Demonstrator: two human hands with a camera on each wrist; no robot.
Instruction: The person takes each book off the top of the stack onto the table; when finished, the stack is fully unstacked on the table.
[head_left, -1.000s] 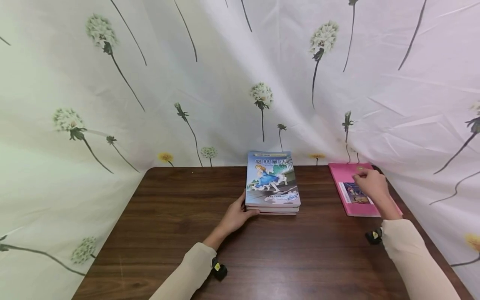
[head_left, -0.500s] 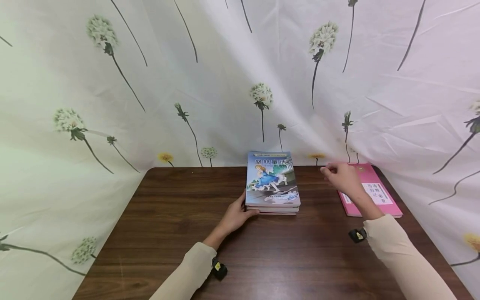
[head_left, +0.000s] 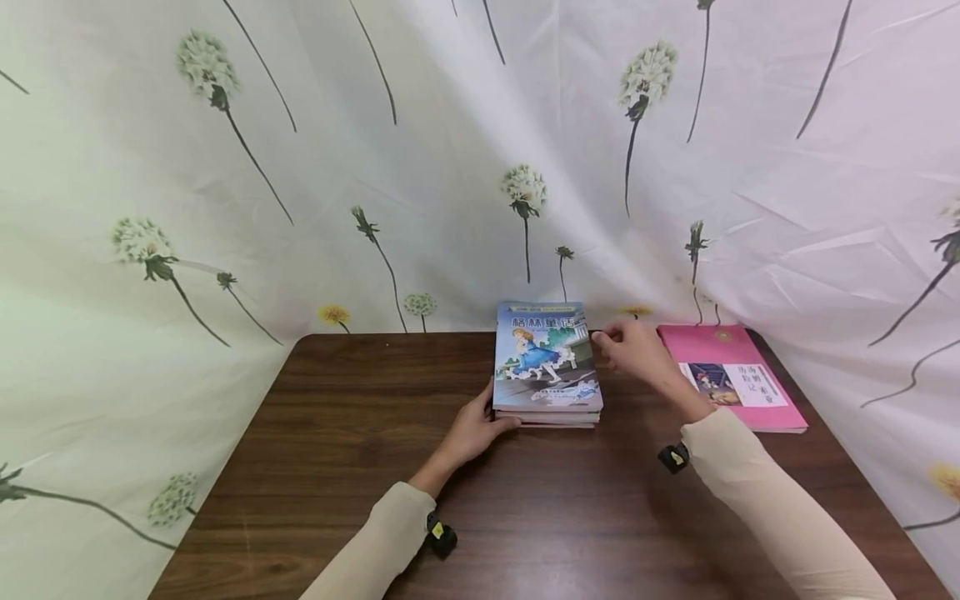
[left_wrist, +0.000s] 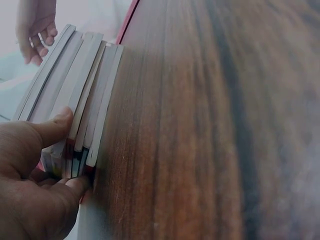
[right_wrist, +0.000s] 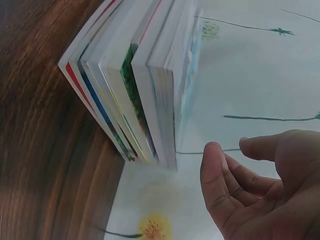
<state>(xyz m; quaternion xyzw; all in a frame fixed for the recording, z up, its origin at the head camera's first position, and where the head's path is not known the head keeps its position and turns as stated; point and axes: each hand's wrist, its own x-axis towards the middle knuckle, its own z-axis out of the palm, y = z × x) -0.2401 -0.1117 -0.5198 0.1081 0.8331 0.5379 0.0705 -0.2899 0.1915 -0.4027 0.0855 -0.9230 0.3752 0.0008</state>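
A stack of several paperback books (head_left: 547,358) lies on the wooden table, its top cover blue with a girl in a blue dress. My left hand (head_left: 471,429) holds the stack's near left corner; in the left wrist view the thumb presses on the page edges and the fingers bend round the spine side. My right hand (head_left: 633,350) hovers by the stack's right edge, fingers loosely bent. Between thumb and fingers of the right hand (right_wrist: 255,185) there is only air in the right wrist view, apart from the books.
A pink book (head_left: 738,333) with a picture and a white label lies flat at the table's right side. Behind the dark wooden table (head_left: 360,408) hangs a white cloth (head_left: 435,200) printed with dandelions.
My right hand has moved left from above the pink book to the stack's right edge, uncovering the pink book's picture and label. The left hand and the stack have stayed in place.
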